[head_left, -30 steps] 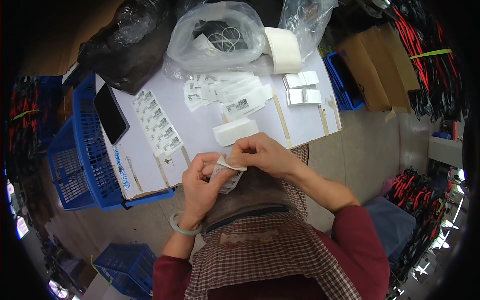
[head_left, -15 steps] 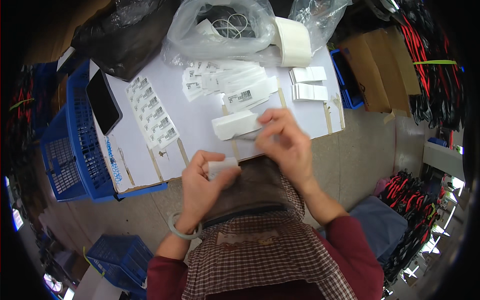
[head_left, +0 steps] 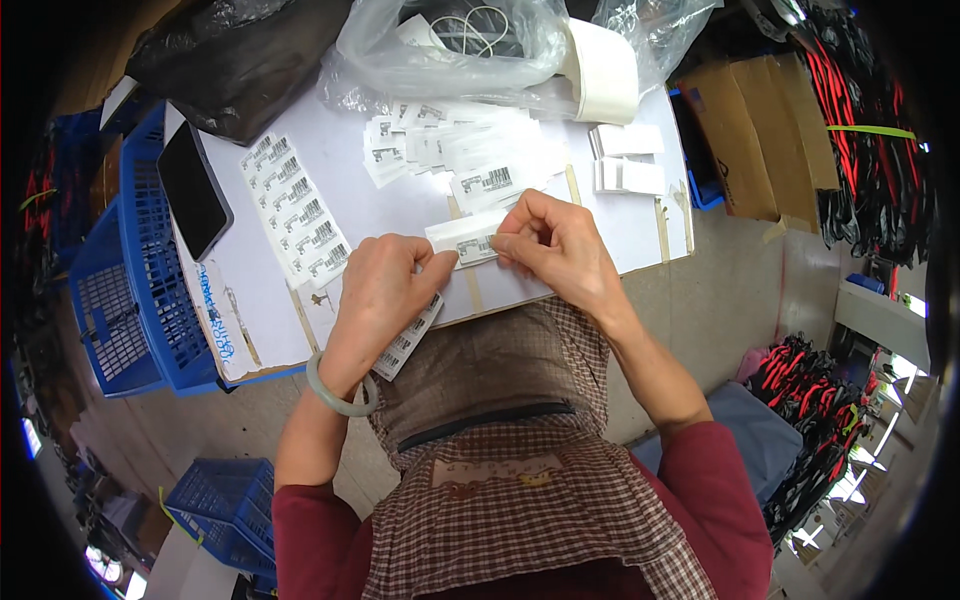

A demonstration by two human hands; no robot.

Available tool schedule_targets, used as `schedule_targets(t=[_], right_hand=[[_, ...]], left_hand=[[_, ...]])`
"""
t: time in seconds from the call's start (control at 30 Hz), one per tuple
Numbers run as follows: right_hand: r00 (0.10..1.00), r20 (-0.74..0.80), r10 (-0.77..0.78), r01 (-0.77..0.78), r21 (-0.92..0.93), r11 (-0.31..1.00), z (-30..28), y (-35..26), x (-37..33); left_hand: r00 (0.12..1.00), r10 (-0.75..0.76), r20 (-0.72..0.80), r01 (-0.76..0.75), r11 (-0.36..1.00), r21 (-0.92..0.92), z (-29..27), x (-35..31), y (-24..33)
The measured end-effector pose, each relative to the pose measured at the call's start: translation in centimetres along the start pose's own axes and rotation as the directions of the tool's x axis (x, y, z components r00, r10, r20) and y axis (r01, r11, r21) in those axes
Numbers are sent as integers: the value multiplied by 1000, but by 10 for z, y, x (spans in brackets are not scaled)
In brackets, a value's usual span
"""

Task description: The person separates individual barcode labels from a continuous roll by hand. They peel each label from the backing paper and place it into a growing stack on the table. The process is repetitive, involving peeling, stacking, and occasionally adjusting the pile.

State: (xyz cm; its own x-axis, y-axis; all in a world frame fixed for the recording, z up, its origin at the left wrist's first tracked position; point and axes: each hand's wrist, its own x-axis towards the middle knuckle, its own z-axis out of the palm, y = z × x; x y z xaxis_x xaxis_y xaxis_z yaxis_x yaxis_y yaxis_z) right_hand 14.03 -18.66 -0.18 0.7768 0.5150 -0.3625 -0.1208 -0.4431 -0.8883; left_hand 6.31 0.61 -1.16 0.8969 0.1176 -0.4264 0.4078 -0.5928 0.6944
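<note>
In front of me, near the table's front edge, lies a small stack of white cards (head_left: 444, 233). A barcode sticker (head_left: 474, 247) lies along its top face. My right hand (head_left: 560, 250) pinches the sticker's right end between thumb and forefinger. At the stack's left end is my left hand (head_left: 388, 285), thumb stretched toward the sticker's edge and fingers curled. From under that palm a strip of barcode stickers (head_left: 410, 340) hangs over the table edge above my lap. The left fingertips' hold on the strip is partly hidden.
Loose barcode-labelled cards (head_left: 460, 140) spread behind the stack. A sticker sheet (head_left: 300, 215) and a phone (head_left: 195, 190) lie left; two small card piles (head_left: 628, 177) sit right. A plastic bag (head_left: 450, 70), black bag (head_left: 230, 60), blue crate (head_left: 150, 260) and cardboard box (head_left: 755, 140) surround the table (head_left: 380, 215).
Both hands have moved onto the white stack. The left hand has gone up and left, its strip now hanging below the palm. A barcode sticker now shows on the stack's top.
</note>
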Motion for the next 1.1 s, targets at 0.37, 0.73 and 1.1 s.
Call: schedule_targets(t=[0.37, 0.73, 1.1], right_hand=[[986, -64, -156, 131, -298, 946, 9, -3, 2], [895, -114, -432, 250, -673, 696, -6, -8, 56], [879, -102, -466, 468, -10, 884, 16, -20, 1]], left_hand=[[986, 165, -38, -151, 958, 245, 5, 4, 5], [996, 81, -46, -67, 967, 245, -18, 55, 26], [985, 171, 18, -92, 612, -785, -30, 0, 17]])
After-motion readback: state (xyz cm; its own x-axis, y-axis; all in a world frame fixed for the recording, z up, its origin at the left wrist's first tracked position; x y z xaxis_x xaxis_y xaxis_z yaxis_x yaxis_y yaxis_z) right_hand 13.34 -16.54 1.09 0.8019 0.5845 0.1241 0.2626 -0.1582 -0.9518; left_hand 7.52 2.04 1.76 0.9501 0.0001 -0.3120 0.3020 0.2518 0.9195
